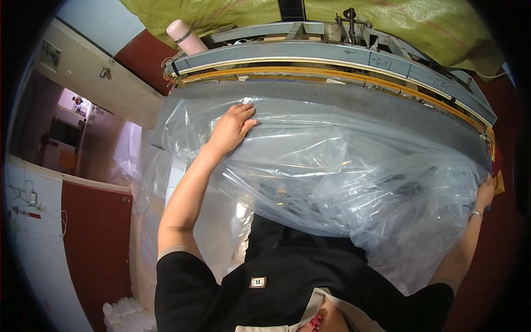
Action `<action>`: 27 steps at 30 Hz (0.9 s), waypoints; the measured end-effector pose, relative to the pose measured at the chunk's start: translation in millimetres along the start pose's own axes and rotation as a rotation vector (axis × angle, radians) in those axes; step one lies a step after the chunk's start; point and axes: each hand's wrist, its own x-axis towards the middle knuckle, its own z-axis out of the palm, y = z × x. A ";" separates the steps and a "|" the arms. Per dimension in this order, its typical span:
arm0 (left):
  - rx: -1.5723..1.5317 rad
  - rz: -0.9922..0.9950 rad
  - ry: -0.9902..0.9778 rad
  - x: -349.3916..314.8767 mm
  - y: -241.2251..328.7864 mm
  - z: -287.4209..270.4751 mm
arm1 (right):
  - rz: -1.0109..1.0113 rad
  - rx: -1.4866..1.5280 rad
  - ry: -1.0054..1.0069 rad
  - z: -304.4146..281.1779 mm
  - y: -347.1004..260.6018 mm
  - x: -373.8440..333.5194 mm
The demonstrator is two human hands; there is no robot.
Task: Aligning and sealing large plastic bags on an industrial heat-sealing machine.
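A wide sheet of clear plastic film (310,149) drapes over the grey bed (343,94) of a long machine and hangs in loose folds toward my body. My left hand (232,127) lies on the film near its far edge, left of the middle, fingers stretched out and thumb apart. At the far right my right hand (485,192) is by the film's right edge, beside the end of the bed. Its fingers are partly hidden, so whether it grips the film does not show.
Behind the bed runs a long metal bar (310,52) with an orange strip (287,72) along it. A pink bottle (187,37) stands behind its left end. Yellow-green woven sheeting (409,27) hangs at the back. An open doorway (83,127) is on the left, with white bundled plastic (128,315) below.
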 end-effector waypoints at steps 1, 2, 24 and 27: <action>-0.019 -0.029 0.021 3.1 0.1 2.3 | 0.036 0.001 -0.029 4.8 8.1 5.3; -0.045 -0.042 0.047 5.1 -0.9 3.7 | 0.024 0.199 0.033 8.5 16.1 11.3; -0.442 -0.521 0.490 77.8 -5.6 -8.4 | 0.440 0.014 -0.160 -24.1 8.3 92.1; -0.934 -0.661 0.741 83.8 -21.2 -11.0 | 0.100 -0.273 -0.015 -29.3 -69.6 62.1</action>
